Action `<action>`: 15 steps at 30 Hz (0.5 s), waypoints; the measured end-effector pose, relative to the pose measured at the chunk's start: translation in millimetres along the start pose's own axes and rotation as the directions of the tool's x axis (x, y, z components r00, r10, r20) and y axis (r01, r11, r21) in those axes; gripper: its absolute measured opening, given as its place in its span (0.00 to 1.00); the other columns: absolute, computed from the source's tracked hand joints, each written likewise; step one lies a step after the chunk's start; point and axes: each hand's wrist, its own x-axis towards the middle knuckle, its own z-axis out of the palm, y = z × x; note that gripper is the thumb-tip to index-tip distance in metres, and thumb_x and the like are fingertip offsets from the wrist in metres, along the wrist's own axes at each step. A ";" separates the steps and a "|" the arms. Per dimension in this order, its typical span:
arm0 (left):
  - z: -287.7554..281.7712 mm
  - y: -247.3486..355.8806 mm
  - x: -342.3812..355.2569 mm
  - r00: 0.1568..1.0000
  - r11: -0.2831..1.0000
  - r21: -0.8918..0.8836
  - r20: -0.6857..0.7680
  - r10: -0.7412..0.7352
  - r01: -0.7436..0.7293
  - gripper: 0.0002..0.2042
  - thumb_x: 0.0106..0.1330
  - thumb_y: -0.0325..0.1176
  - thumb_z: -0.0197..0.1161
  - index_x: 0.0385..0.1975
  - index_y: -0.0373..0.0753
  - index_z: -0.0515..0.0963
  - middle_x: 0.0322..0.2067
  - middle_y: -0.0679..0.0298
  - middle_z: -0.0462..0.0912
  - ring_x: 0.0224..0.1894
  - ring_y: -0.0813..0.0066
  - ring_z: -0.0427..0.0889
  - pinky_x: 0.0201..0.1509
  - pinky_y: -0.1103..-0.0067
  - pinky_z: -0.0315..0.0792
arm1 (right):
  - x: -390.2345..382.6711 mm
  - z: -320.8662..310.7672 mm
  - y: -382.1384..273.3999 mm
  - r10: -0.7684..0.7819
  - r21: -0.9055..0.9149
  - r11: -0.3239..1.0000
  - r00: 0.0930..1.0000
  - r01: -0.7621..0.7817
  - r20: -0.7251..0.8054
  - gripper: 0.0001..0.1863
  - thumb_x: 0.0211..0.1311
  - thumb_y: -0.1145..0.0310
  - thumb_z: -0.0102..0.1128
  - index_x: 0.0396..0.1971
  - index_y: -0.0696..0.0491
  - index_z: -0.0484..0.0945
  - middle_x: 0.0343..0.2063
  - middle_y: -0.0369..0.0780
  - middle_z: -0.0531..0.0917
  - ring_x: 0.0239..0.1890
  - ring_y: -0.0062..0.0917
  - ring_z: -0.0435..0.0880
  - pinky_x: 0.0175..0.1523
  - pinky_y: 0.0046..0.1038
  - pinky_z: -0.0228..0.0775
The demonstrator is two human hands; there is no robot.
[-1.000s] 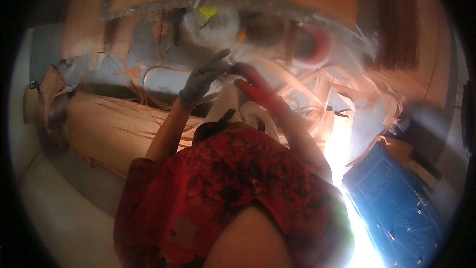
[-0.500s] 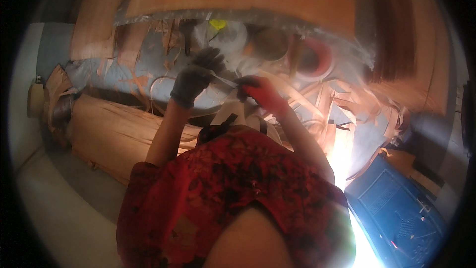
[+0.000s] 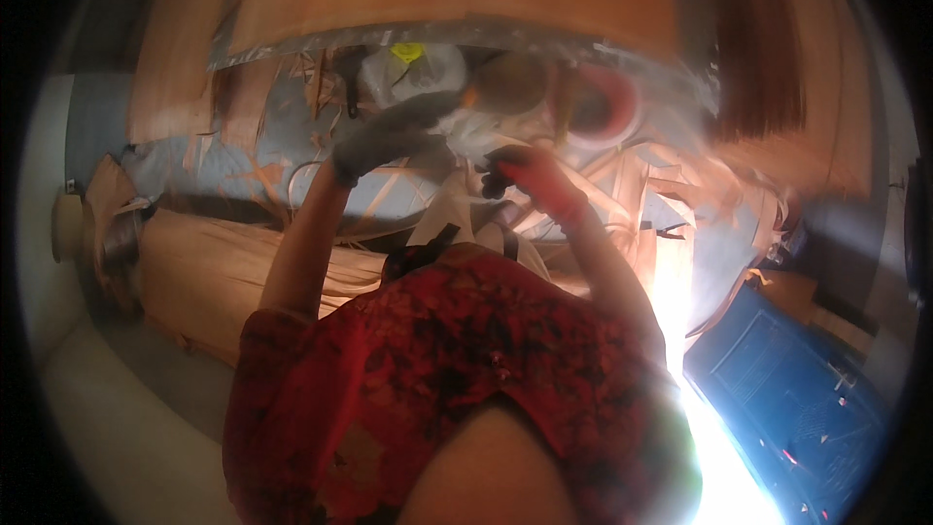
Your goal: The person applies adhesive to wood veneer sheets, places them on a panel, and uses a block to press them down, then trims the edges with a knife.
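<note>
Compared with half a second ago: the gap between the two gloved hands is wider. Left hand, in a grey glove, now reaches farther toward the containers at the far side of the grey-blue work surface, fingers stretched out and smeared by motion. Right hand, in a red-and-dark glove, sits a little farther right, fingers curled. The pale strip that ran taut between the hands in the earlier frame is lost in blur; cannot tell which hand holds it.

Fingers: left ones lie long and roughly alongside one another; cannot tell whether they pinch anything. Right fingertips bend inward, apart from the left hand; cannot tell whether they are clamped on the strip.

Strips: a loose heap of tan strips lies just right of the right hand, toward the right end of the work surface. Pale cloth hangs below the gap between the hands.

Far side: whitish tub with a yellow-green item, dark round container, red bowl. Tan bundle along the near left edge.
</note>
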 end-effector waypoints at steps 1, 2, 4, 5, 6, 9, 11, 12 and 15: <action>-0.7 -3.1 5.5 0.999 0.999 -0.013 0.039 -0.030 0.030 0.22 0.68 0.25 0.61 0.62 0.34 0.71 0.57 0.56 0.78 0.60 0.68 0.76 0.65 0.72 0.70 | -1.2 -1.4 -0.1 0.011 0.037 0.999 1.000 -0.012 0.016 0.16 0.69 0.67 0.57 0.48 0.63 0.79 0.34 0.40 0.86 0.35 0.19 0.82 0.43 0.25 0.74; -3.9 -6.9 10.5 0.992 0.993 0.056 0.059 -0.111 0.108 0.18 0.68 0.26 0.61 0.58 0.34 0.74 0.51 0.57 0.80 0.54 0.70 0.79 0.59 0.72 0.72 | -2.8 -2.9 -2.7 0.022 0.072 0.997 0.999 -0.024 0.029 0.16 0.69 0.67 0.57 0.48 0.63 0.80 0.34 0.39 0.86 0.35 0.19 0.82 0.44 0.24 0.74; -9.9 -14.5 18.3 0.958 0.947 0.199 0.081 -0.274 0.254 0.11 0.69 0.26 0.61 0.48 0.32 0.79 0.40 0.59 0.84 0.41 0.72 0.83 0.49 0.74 0.77 | -6.6 -6.4 -8.6 0.037 0.007 0.999 0.999 -0.037 0.013 0.15 0.70 0.66 0.57 0.46 0.62 0.80 0.33 0.39 0.86 0.35 0.19 0.82 0.44 0.24 0.74; -6.3 -18.3 22.3 0.957 0.945 0.177 0.044 -0.287 0.275 0.08 0.69 0.27 0.60 0.44 0.32 0.80 0.35 0.61 0.83 0.36 0.73 0.82 0.44 0.74 0.76 | -10.0 -8.6 -10.7 0.047 -0.022 0.999 0.999 -0.047 0.001 0.14 0.70 0.66 0.57 0.45 0.62 0.81 0.33 0.38 0.86 0.35 0.19 0.82 0.44 0.24 0.74; -1.1 -22.0 26.8 0.954 0.943 0.155 0.006 -0.301 0.296 0.06 0.70 0.28 0.60 0.39 0.32 0.80 0.30 0.63 0.82 0.32 0.75 0.81 0.39 0.75 0.76 | -12.2 -12.4 -12.0 0.063 -0.061 0.996 0.998 -0.063 -0.004 0.14 0.69 0.66 0.58 0.45 0.62 0.81 0.32 0.38 0.85 0.35 0.19 0.82 0.43 0.24 0.74; 9.1 -47.3 39.1 0.954 0.948 0.111 -0.062 -0.293 0.298 0.08 0.71 0.31 0.60 0.33 0.31 0.79 0.25 0.64 0.80 0.26 0.77 0.78 0.33 0.76 0.73 | -13.5 -41.0 -7.4 0.104 -0.273 0.956 0.994 -0.110 -0.037 0.14 0.67 0.64 0.61 0.42 0.61 0.81 0.30 0.36 0.85 0.33 0.18 0.82 0.42 0.24 0.74; 12.8 -58.9 52.1 0.954 0.954 0.082 -0.107 -0.279 0.288 0.10 0.71 0.32 0.59 0.32 0.32 0.78 0.24 0.64 0.79 0.25 0.78 0.77 0.31 0.77 0.72 | -31.5 -74.7 -7.1 0.124 -0.292 0.942 0.980 -0.166 -0.156 0.15 0.64 0.64 0.62 0.43 0.60 0.81 0.30 0.39 0.86 0.33 0.21 0.83 0.42 0.26 0.75; 12.9 -60.5 63.8 0.952 0.957 0.066 -0.135 -0.273 0.284 0.10 0.72 0.33 0.59 0.32 0.32 0.78 0.24 0.65 0.78 0.25 0.78 0.77 0.31 0.77 0.72 | -37.9 -90.5 -15.4 0.071 -0.387 0.909 0.971 -0.157 -0.228 0.14 0.63 0.65 0.62 0.43 0.59 0.81 0.30 0.42 0.86 0.33 0.22 0.84 0.42 0.28 0.75; 19.5 -74.3 107.8 0.933 0.958 -0.029 -0.217 -0.286 0.286 0.10 0.72 0.33 0.59 0.32 0.33 0.78 0.23 0.65 0.78 0.24 0.78 0.76 0.30 0.77 0.72 | -62.2 -158.6 -50.3 -0.182 -0.762 0.617 0.907 -0.194 -0.379 0.16 0.61 0.66 0.62 0.47 0.59 0.80 0.37 0.48 0.86 0.40 0.35 0.86 0.47 0.34 0.76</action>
